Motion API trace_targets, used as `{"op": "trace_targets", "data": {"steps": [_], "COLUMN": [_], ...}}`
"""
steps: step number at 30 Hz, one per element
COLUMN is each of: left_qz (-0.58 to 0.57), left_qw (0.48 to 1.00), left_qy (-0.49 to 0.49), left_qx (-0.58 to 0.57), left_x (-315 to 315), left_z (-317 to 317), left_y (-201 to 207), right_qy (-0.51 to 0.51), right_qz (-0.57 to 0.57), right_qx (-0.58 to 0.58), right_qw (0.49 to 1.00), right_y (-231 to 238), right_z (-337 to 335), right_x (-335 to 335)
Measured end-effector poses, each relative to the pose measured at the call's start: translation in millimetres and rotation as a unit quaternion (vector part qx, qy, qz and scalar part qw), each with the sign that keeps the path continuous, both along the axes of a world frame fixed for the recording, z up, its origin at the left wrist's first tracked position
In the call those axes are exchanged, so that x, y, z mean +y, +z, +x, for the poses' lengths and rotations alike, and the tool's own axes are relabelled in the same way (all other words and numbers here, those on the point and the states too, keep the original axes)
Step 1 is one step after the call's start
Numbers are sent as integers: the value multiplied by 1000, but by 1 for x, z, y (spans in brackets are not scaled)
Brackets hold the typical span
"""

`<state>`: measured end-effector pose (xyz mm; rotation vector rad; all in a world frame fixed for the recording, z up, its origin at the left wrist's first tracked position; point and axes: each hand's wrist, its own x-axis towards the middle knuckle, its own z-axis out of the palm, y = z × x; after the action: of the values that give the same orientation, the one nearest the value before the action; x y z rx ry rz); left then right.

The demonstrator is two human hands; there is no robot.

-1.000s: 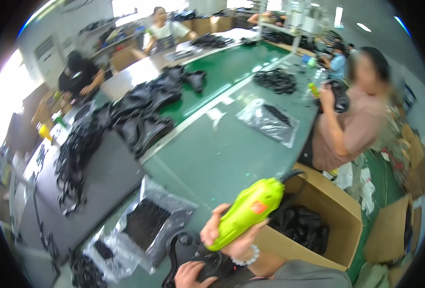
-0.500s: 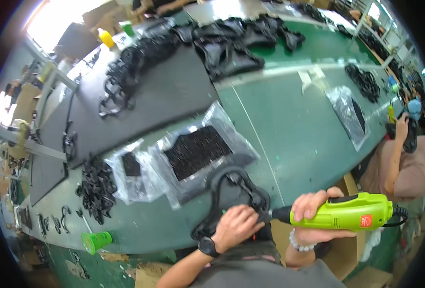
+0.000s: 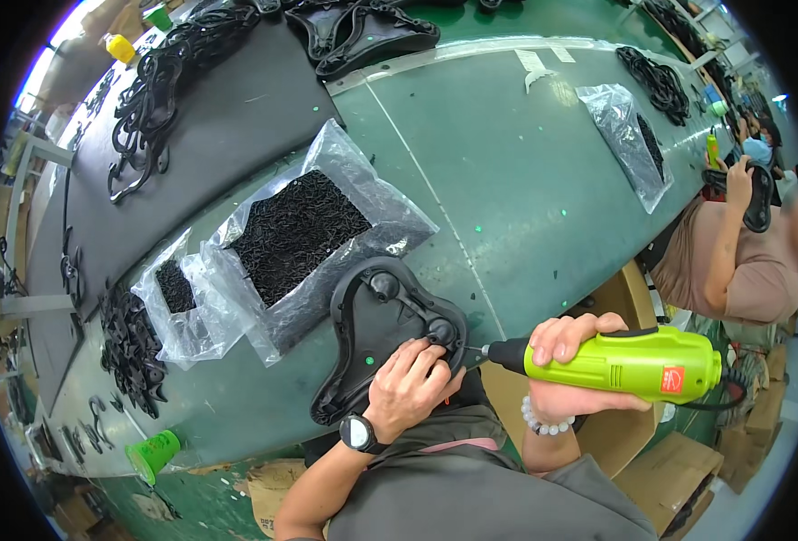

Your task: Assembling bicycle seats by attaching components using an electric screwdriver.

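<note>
A black bicycle saddle [image 3: 374, 325] lies upside down at the near edge of the green table [image 3: 507, 180]. My left hand [image 3: 410, 386] presses on its rear end, fingers by a round boss. In my right hand [image 3: 572, 361] I grip a lime-green electric screwdriver [image 3: 629, 363]; its bit points left at that corner of the saddle, by my left fingertips. A watch sits on my left wrist and a bead bracelet on my right.
Two clear bags of small black parts [image 3: 295, 234] lie just beyond the saddle. More black frames [image 3: 128, 347] pile at the left, with a green cup [image 3: 153, 453]. A seated person [image 3: 733, 252] works at the right. Cardboard boxes [image 3: 615, 298] stand below the table edge.
My view has closed in on the saddle. My right hand has brought the screwdriver's bit left against the saddle's rear corner, and my left hand has shifted onto that end.
</note>
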<state>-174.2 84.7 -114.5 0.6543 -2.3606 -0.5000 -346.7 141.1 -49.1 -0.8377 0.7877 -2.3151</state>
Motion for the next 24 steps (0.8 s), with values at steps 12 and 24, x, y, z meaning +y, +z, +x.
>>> {"op": "trace_targets", "data": {"steps": [12,24], "left_qz": [9,0], "left_qw": [1000,1000], "left_qy": [-19,-21], "left_qx": [14,15], "left_x": [-3,-1], "left_z": [-4,-5], "left_y": [-1,-5], "right_qy": [-18,-26], "right_qz": [9,-9], "right_qx": [-81,-34], "right_qw": [997,999], "right_y": [-14,-27], "right_z": [-8,2], "right_x": [-5,-1]}}
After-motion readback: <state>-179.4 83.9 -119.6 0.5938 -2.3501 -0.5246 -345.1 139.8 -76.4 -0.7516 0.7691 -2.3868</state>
